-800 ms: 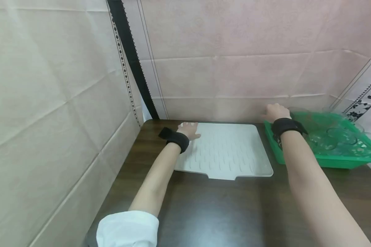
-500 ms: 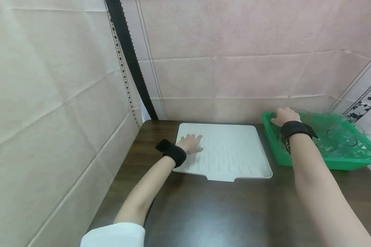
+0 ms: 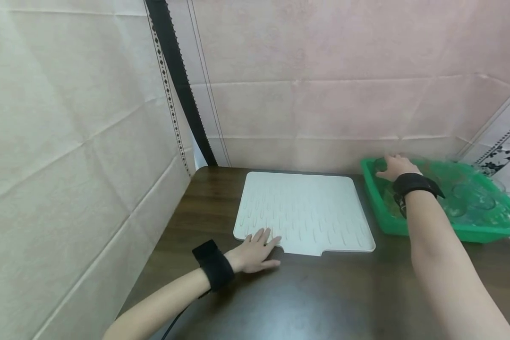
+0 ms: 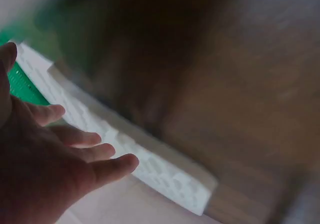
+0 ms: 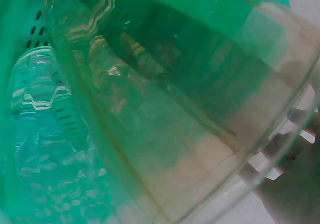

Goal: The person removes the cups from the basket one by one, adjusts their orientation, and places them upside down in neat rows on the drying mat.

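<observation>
My left hand [image 3: 255,252] lies low at the front left corner of a white ridged tray [image 3: 306,208], its fingers spread and holding nothing. In the left wrist view, the fingers [image 4: 107,169] stand apart before the tray's edge. My right hand [image 3: 397,167] is inside the rear left corner of a green plastic basket [image 3: 386,225]. Thumb and fingers are spread about a clear drinking glass [image 3: 380,164]. Close up in the right wrist view, the drinking glass [image 5: 150,119] lies tilted, its rim towards the hand. Some fingers show past its rim; whether they grip it is unclear.
Several more clear glasses [image 3: 473,196] fill the green basket. A dark wooden table [image 3: 323,297] carries tray and basket. Pale cloth walls [image 3: 344,108] close off the back and left side. Black bands [image 3: 214,265] circle both wrists, and a thin cable [image 3: 176,321] trails from the left one.
My left hand has slid from the tray's rear left corner down to its front left edge. My right hand has moved from the basket's outer rim into its rear left corner.
</observation>
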The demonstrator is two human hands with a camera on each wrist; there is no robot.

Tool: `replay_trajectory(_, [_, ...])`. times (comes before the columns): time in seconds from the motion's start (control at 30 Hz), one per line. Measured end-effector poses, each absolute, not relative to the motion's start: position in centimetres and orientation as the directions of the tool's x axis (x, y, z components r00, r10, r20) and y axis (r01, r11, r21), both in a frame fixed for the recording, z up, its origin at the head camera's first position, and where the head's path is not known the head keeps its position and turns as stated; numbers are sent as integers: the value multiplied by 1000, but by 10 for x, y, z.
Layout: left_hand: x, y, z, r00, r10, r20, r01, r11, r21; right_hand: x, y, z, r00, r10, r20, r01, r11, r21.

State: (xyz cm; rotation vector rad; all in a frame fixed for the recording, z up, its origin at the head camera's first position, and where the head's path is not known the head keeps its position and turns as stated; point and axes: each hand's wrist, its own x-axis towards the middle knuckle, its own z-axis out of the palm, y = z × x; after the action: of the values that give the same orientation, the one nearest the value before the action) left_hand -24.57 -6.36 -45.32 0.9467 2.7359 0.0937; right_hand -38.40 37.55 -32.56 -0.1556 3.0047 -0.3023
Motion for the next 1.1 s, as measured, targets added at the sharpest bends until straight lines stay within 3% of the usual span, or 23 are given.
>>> replay_trajectory(0.3, [-232, -81, -473, -731, 646, -219, 632, 762, 140, -403, 382, -339, -980, -124, -159, -85, 969, -232])
replay_trajectory(0.6, [-236, -84, -475, -737, 652, -179, 638, 758, 131, -426, 383, -337, -992, -93, -88, -72, 973, -219])
replay_trajectory(0.93, [-237, -82, -475, -731, 659, -178, 645, 752, 135, -422, 387, -329, -991, -121, -64, -104, 971, -214])
replay_trajectory(1.1, [-237, -83, -475, -742, 645, -181, 633, 764, 128, -418, 379, -311, -984, -179, 14, -178, 969, -172])
